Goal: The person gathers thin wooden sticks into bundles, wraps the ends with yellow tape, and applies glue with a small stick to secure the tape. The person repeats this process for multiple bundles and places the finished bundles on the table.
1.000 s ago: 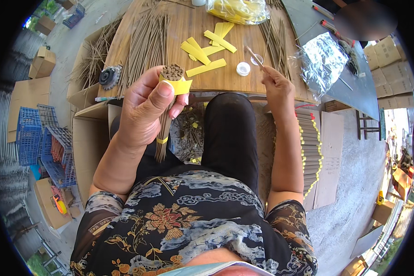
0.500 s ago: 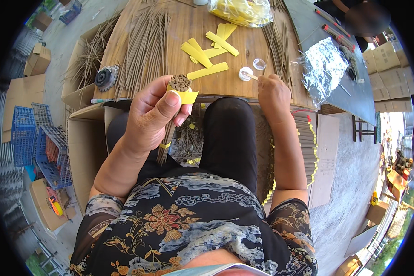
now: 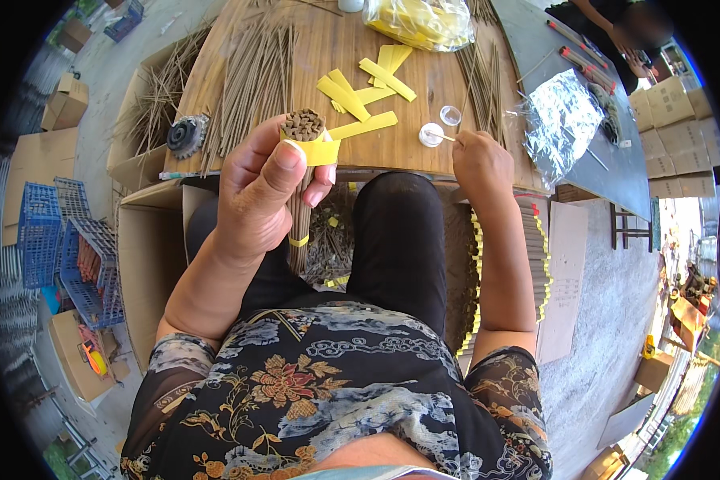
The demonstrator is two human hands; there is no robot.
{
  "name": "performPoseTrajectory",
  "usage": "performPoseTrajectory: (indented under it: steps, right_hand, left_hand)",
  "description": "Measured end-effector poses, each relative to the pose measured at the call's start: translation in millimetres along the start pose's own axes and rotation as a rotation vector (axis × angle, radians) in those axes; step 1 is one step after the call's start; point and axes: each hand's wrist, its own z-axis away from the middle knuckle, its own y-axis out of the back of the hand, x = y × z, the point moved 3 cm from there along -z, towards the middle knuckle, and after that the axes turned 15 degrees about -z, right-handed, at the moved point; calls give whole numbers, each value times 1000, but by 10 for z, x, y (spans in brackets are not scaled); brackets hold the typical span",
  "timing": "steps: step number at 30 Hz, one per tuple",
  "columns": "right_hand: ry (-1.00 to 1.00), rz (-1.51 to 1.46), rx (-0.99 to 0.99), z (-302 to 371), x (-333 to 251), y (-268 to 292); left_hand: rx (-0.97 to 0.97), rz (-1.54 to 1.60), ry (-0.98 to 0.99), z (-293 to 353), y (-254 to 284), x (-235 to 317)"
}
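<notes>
My left hand (image 3: 254,184) is wrapped round an upright bundle of brown incense sticks (image 3: 304,126) in front of the table. A yellow paper strip (image 3: 323,152) goes round the bundle's top, its loose end standing out to the right under my thumb. Lower down, a narrow yellow band (image 3: 298,242) circles the same bundle. At the table's near edge my right hand (image 3: 484,166) pinches a thin pale stick (image 3: 448,138). That stick's tip is in a small round white pot (image 3: 430,134), beside a clear round lid (image 3: 450,116).
Yellow strips (image 3: 364,126) and loose sticks (image 3: 252,88) lie on the wooden table (image 3: 328,40). A bag of yellow strips (image 3: 420,22) sits at the back. Banded bundles (image 3: 540,248) are stacked beside my right forearm. Crumpled foil (image 3: 564,120) covers part of the right-hand table; another person's hand (image 3: 626,40) is beyond.
My left hand has risen slightly and the bundle stands straighter. My right hand has shifted a little right and nearer, drawing the pale stick toward the pot's edge.
</notes>
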Motion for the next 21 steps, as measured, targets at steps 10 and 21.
performPoseTrajectory:
  steps: [10, 21]
  right_hand:
    - [-219, -375, 72, 197, 272, 228]
    - [-316, -582, 133, 380, 428, -191]
  left_hand:
    - [29, 53, -14, 10, 17, 97]
    - [102, 4, -18, 137, -22, 190]
